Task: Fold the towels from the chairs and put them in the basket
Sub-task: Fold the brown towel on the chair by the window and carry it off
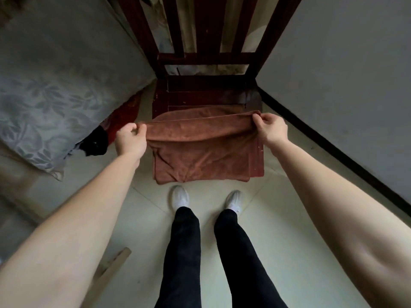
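A rust-brown towel [200, 156] lies over the front half of a dark red wooden chair's seat [206, 94]. Its near part lies flat to the seat's front edge. Its far part is lifted into a fold. My left hand [131, 141] pinches the fold's left end. My right hand [270, 127] pinches the right end. The lifted edge stretches taut between both hands above the seat. No basket is in view.
A bed with a grey floral cover [44, 103] stands at the left, with dark and red cloth [106, 134] at its corner beside the chair. A grey wall with a black baseboard [333, 147] runs along the right. My feet [180, 197] stand on pale floor tiles before the chair.
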The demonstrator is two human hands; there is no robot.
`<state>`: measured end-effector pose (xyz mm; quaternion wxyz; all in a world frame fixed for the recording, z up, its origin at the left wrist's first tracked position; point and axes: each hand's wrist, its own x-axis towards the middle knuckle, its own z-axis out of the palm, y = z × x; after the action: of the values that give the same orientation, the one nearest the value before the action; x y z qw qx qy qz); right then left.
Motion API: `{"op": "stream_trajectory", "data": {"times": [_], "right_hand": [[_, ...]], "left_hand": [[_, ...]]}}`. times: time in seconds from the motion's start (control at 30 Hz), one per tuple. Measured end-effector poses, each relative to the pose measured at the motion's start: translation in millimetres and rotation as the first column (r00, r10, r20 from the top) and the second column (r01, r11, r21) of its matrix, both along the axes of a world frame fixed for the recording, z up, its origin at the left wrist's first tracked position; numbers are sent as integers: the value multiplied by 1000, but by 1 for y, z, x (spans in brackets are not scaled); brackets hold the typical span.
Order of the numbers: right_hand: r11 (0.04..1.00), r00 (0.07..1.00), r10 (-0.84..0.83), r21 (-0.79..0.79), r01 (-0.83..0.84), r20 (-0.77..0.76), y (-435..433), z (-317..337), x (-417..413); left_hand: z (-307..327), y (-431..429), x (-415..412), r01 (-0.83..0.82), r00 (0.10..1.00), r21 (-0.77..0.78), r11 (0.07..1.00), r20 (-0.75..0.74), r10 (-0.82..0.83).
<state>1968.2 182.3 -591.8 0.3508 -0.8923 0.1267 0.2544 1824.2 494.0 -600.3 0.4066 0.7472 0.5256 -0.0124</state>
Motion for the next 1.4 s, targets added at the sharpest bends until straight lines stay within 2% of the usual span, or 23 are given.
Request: {"op": "stream_trajectory", "data": {"times": [0.23, 0.37, 0.53, 0.6, 0.7, 0.77, 0.87, 1.0, 1.07, 1.13, 1.23, 1.3, 1.4], "right_hand": [[992, 999, 43, -124, -39, 27, 24, -83, 50], [980, 995, 72, -180, -83, -66, 31, -107, 62], [963, 984, 134, -219, -157, -117, 37, -105, 65], [970, 985, 126, -192, -146, -114, 37, -101, 64], [989, 992, 59, -126, -73, -111, 38, -101, 64], [997, 992, 8, -72, -17, -122, 41, -103, 62], [995, 982, -63, 64, 75, -176, 47, -108, 60], [984, 986, -48, 163, 75, -161, 44, -120, 55], [965, 981, -104, 223, 140, -166, 40, -121, 53], [913, 971, -169, 346, 218, -167, 32, -120, 55], [806, 947, -241, 501, 316, -211, 19, -118, 65], [792, 935, -230, 506, 341, -270, 13, -116, 70], [822, 920, -129, 480, 307, -370, 9, -109, 75]], "left_hand": [[-84, 34, 60, 70, 997, 26, 997, -13, -70], [-106, 42, 70, 205, 973, 72, 976, -121, -195], [-111, 47, 67, 438, 889, 116, 891, -199, -412], [-110, 44, 62, 391, 909, 88, 916, -192, -370], [-110, 38, 55, 157, 981, -121, 980, -99, -169], [-109, 36, 51, 53, 996, -180, 982, -63, -65], [-112, 40, 47, 51, 996, -90, 995, -63, -56], [-113, 37, 47, 42, 999, -189, 981, 8, -42], [-107, 36, 53, 16, 994, -242, 970, 106, 10], [-101, 38, 64, -91, 968, -333, 938, 190, 162], [-95, 41, 80, -213, 893, -524, 825, 238, 382], [-100, 41, 83, -191, 910, -569, 800, 203, 362], [-106, 43, 86, -154, 936, -613, 775, 160, 312]]}}
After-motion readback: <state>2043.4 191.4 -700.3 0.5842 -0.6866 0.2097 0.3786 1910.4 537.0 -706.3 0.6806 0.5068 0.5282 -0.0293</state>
